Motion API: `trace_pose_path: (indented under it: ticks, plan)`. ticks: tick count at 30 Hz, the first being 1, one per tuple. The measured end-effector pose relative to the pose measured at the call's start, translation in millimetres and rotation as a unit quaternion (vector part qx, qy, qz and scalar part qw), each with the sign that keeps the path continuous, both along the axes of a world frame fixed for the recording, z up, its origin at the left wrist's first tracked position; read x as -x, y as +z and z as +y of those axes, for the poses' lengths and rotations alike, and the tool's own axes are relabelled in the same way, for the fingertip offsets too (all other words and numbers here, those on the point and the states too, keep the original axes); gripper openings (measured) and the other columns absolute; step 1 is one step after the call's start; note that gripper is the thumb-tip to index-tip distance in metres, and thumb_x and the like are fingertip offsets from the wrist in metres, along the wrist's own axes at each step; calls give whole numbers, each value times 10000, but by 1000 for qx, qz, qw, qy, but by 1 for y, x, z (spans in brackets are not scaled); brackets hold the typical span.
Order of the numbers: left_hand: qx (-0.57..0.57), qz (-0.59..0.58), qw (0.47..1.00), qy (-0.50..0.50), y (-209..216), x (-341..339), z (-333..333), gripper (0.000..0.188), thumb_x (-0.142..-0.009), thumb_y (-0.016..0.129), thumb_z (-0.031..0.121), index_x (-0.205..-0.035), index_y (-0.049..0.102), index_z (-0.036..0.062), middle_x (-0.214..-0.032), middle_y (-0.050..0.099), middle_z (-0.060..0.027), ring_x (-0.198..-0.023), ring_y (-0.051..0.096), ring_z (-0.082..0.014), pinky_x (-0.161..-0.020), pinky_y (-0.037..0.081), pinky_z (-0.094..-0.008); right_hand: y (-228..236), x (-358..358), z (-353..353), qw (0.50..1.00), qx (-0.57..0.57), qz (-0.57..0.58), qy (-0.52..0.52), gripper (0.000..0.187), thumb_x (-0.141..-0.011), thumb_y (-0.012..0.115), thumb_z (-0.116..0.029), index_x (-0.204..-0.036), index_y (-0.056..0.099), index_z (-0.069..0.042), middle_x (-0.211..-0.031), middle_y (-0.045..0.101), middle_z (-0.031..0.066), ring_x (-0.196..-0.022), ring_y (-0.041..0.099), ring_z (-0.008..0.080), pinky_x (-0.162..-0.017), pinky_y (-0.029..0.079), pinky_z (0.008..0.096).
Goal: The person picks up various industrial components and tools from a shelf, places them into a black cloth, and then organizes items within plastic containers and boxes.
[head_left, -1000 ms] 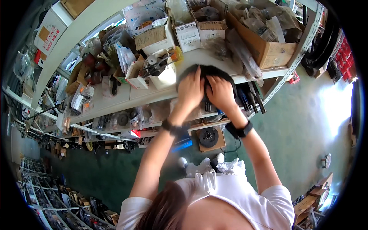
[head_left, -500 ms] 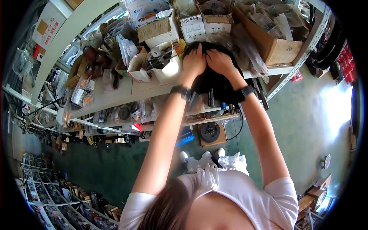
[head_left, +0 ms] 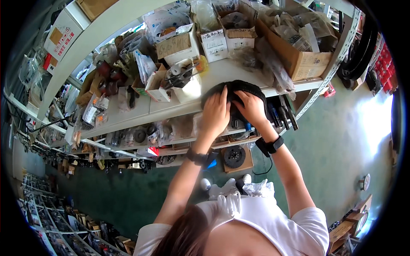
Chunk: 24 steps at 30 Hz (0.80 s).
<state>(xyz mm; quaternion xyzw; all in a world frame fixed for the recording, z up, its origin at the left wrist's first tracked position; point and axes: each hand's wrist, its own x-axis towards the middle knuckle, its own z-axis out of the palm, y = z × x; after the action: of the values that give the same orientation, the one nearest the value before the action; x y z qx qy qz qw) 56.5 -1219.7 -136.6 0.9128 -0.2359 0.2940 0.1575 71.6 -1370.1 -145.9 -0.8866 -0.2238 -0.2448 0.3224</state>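
A black, soft-looking cloth (head_left: 244,86) is bunched at the front edge of the upper shelf, between and under both my hands. My left hand (head_left: 217,112) grips its left side, fingers lying over the top and pointing away from me. On the other side my right hand (head_left: 252,109) holds the cloth, its fingers bent inward toward the left hand. The two hands are close together but apart at the wrists. The cloth's underside and the parts under my palms are hidden.
Just beyond the cloth runs the white shelf (head_left: 220,70). White boxes (head_left: 178,48) and a brown carton (head_left: 311,64) of bagged parts stand along it. Dark rods (head_left: 282,114) jut out right of my right hand. Below, a dark disc (head_left: 234,156) lies on cardboard.
Both hands have drawn back toward me with the cloth. It was spread out and hanging over the shelf edge; now it is gathered into a smaller bundle.
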Motion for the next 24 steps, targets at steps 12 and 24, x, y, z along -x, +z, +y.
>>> trace_pose_path:
  ticks: [12, 24]
  plan:
    - [261, -97, 949, 148, 11, 38, 61, 629, -737, 696, 164, -1234, 351, -5, -1044, 480, -145, -896, 516, -222, -771, 437, -327, -23, 10, -1, 992, -122, -27, 31, 192, -772, 551, -81, -957, 584, -41, -843, 599, 162, -761, 573, 334, -662, 460, 378]
    - [416, -25, 891, 182, 23, -12, 31, 910, -644, 770, 300, -1238, 210, -102, -1209, 347, -265, -1112, 408, -362, -926, 333, -399, -28, 8, -1, 992, -119, -26, 17, 197, -782, 543, -89, -967, 586, -35, -872, 607, 157, -798, 577, 325, -697, 464, 379]
